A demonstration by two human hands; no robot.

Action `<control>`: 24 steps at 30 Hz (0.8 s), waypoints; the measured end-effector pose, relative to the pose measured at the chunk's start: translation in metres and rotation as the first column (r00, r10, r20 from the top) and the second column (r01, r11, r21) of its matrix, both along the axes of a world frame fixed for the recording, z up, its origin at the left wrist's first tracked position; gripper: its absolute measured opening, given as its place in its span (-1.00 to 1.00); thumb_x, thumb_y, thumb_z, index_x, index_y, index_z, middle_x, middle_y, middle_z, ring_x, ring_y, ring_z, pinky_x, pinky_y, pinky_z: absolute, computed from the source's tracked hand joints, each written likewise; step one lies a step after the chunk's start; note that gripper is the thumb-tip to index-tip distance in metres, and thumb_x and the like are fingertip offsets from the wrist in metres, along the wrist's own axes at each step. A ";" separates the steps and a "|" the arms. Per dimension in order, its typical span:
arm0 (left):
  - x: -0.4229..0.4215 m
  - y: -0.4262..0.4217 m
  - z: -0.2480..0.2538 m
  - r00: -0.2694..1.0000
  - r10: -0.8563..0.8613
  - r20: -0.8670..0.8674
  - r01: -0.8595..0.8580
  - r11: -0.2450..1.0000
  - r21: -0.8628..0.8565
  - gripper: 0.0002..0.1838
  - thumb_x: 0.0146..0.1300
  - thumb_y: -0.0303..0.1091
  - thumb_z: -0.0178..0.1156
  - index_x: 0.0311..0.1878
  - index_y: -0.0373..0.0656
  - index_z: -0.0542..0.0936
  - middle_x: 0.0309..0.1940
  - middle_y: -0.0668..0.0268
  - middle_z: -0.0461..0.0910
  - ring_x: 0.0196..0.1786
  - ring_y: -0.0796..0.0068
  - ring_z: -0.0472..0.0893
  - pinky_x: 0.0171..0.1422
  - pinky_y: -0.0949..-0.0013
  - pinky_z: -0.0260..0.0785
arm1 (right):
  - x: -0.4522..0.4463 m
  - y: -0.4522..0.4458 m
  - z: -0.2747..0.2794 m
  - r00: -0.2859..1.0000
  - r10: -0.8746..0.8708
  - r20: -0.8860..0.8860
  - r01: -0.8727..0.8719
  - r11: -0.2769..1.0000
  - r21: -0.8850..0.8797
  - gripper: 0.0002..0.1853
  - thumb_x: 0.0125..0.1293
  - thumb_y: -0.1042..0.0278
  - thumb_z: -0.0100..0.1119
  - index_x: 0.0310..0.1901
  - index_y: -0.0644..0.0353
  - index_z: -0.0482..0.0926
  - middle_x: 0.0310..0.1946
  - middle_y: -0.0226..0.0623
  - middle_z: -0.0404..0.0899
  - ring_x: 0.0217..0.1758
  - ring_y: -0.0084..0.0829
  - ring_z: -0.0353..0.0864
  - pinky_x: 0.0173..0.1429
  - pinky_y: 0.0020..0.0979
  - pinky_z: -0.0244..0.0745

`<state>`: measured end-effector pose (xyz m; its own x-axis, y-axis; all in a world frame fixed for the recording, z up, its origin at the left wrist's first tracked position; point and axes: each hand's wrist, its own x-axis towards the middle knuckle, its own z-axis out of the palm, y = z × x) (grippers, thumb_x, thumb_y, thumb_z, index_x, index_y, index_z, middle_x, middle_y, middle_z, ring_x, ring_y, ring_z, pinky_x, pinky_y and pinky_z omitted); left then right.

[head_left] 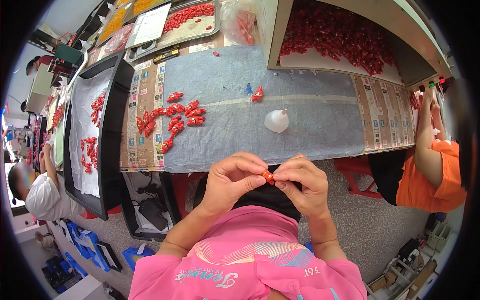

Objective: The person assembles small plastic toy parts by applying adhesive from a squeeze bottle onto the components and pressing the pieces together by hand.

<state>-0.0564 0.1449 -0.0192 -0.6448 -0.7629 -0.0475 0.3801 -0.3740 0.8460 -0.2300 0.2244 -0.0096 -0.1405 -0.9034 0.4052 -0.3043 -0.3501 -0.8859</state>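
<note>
Between the fingertips of both hands is a small red figurine [268, 176] with yellow marks, held just off the table's front edge. My left hand [235, 181] pinches it from one side, and my right hand [303, 182] pinches it from the other. On the blue-grey cloth [320, 125] ahead lies a single red figurine [257, 94]. Near it is a white squeeze bottle [276, 121] with a narrow tip. A loose group of similar red figurines [175, 110] lies to the left, partly on the printed paper. Their finer details are too small to make out.
A black tray [112, 135] with red pieces on white lining stands at the left. At the back are a metal tray [217, 20] of red pieces and a box [274, 35] heaped with more. A person in orange [432, 175] sits at the right, another in white [45, 197] at the left.
</note>
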 end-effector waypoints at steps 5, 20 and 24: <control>0.004 -0.003 -0.004 1.000 -0.025 -0.012 0.025 0.999 -0.035 -0.80 0.08 -0.72 0.27 -0.22 -0.29 0.64 -0.14 0.18 0.57 -0.08 0.44 0.59 0.06 0.42 0.48 | 0.001 -0.002 0.002 1.000 0.002 0.006 -0.002 1.000 0.024 -0.78 0.01 0.57 0.38 -0.24 0.19 0.66 -0.31 -0.31 0.63 -0.26 -0.37 0.59 -0.20 -0.41 0.46; 0.045 -0.068 -0.008 0.682 0.559 0.471 -0.050 0.679 -0.733 -0.81 0.02 -0.63 0.34 -0.25 -0.30 0.63 -0.25 0.26 0.58 -0.31 0.55 0.60 -0.26 0.52 0.46 | -0.118 -0.082 -0.001 0.848 -0.427 -0.313 0.447 0.895 -0.010 -0.83 0.15 0.57 0.21 -0.20 0.23 0.63 -0.24 -0.23 0.60 -0.27 -0.36 0.59 -0.15 -0.45 0.48; 0.041 -0.063 -0.004 0.543 0.733 0.411 -0.009 0.494 -0.869 -0.80 0.02 -0.62 0.32 -0.23 -0.26 0.63 -0.25 0.23 0.58 -0.36 0.50 0.58 -0.32 0.49 0.42 | -0.166 -0.121 -0.019 0.696 -0.502 -0.513 0.497 0.853 -0.161 -0.78 0.13 0.55 0.19 -0.15 0.19 0.62 -0.15 -0.18 0.59 -0.14 -0.18 0.57 -0.04 -0.29 0.48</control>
